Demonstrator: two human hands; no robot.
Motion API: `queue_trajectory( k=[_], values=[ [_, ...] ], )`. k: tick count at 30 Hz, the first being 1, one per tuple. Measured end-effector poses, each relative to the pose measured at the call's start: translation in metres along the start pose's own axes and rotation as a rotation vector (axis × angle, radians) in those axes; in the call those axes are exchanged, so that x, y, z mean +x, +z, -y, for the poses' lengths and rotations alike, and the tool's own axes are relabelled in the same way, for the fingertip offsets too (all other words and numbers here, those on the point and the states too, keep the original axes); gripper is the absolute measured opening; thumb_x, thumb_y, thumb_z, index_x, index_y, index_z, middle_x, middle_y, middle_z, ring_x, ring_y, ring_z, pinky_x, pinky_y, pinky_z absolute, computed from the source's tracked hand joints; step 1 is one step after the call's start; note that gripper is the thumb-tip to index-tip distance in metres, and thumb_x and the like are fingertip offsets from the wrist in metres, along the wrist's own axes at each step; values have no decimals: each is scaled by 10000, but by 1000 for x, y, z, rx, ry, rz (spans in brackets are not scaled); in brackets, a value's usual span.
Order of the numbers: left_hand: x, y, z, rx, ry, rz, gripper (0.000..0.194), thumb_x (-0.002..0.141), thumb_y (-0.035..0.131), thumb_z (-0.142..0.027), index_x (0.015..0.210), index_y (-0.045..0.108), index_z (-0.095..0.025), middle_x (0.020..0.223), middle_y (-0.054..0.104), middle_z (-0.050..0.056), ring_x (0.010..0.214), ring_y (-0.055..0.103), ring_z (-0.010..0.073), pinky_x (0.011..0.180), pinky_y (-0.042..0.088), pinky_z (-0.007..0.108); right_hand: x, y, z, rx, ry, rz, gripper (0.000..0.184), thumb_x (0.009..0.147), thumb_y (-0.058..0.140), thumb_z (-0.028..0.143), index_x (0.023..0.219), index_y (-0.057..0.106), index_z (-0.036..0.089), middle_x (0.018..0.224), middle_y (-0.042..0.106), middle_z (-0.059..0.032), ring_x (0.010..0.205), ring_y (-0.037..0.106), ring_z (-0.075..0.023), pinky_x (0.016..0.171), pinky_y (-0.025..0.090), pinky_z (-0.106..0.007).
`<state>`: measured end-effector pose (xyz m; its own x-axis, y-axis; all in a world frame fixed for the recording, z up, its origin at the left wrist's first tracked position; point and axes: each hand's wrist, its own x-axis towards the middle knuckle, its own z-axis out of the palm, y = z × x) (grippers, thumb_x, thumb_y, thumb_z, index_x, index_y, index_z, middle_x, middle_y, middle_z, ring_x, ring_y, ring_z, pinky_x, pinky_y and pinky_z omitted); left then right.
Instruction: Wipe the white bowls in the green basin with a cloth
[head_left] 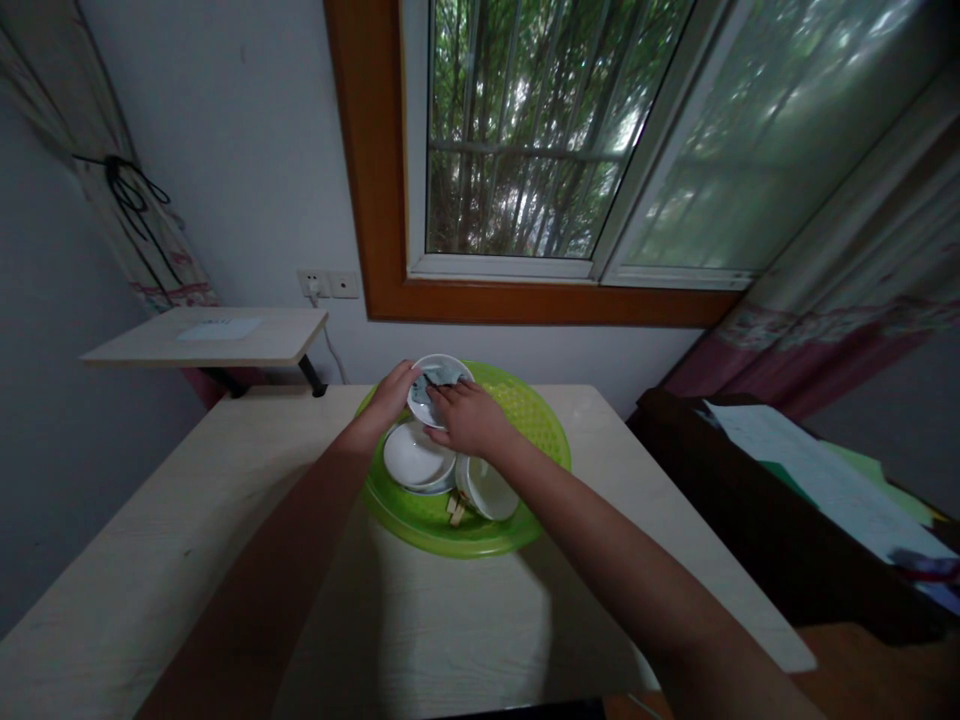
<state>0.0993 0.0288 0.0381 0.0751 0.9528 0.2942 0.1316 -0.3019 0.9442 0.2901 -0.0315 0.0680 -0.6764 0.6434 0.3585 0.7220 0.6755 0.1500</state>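
A white bowl [442, 362] is raised above the far left part of a green plastic basket [450, 547], tilted so its inside faces me. My left hand [391, 397] grips its left rim, fingers partly hidden behind it. Inside the bowl lies a grey-green patterned cloth [426, 388], and the fingers of my right hand [471, 418] press on it. Below, white bowls [417, 455] sit stacked in the basket. Beside them a pale cup-like bowl [491, 490] leans on its side, next to small light wooden pieces [455, 510].
The basket stands on a pale wooden table [450, 630] against the wall. At the left a small raised shelf [285, 340] bears a paper. A dark brown piece of furniture [720, 500] with papers stands right of the table. A window [555, 130] is ahead.
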Motion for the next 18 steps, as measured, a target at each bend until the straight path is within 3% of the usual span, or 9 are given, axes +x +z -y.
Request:
queue_trajectory(
  k=[8, 14, 18],
  values=[
    [0, -2, -6, 135, 51, -102, 219, 886, 497, -384, 911, 630, -211, 892, 656, 50, 860, 601, 230, 792, 478, 340, 2, -11, -1, -71, 36, 103, 406, 948, 646, 501, 1001, 768, 117, 994, 780, -175, 934, 714, -314, 914, 495, -416],
    [-1, -2, -6, 132, 60, -96, 225, 892, 496, -404, 891, 618, -214, 903, 645, 52, 876, 587, 232, 820, 472, 349, 1, -9, -7, -22, -84, 144, 336, 980, 616, 433, 1008, 765, 133, 993, 779, -159, 907, 716, -266, 877, 478, -367],
    [-1, -1, -5, 69, 56, -116, 224, 888, 494, -411, 894, 603, -215, 901, 634, 53, 870, 582, 228, 810, 481, 344, -3, -5, -12, 72, -141, 86, 284, 1010, 545, 337, 1095, 736, 145, 1017, 771, -138, 944, 705, -243, 878, 478, -346]
  ],
)
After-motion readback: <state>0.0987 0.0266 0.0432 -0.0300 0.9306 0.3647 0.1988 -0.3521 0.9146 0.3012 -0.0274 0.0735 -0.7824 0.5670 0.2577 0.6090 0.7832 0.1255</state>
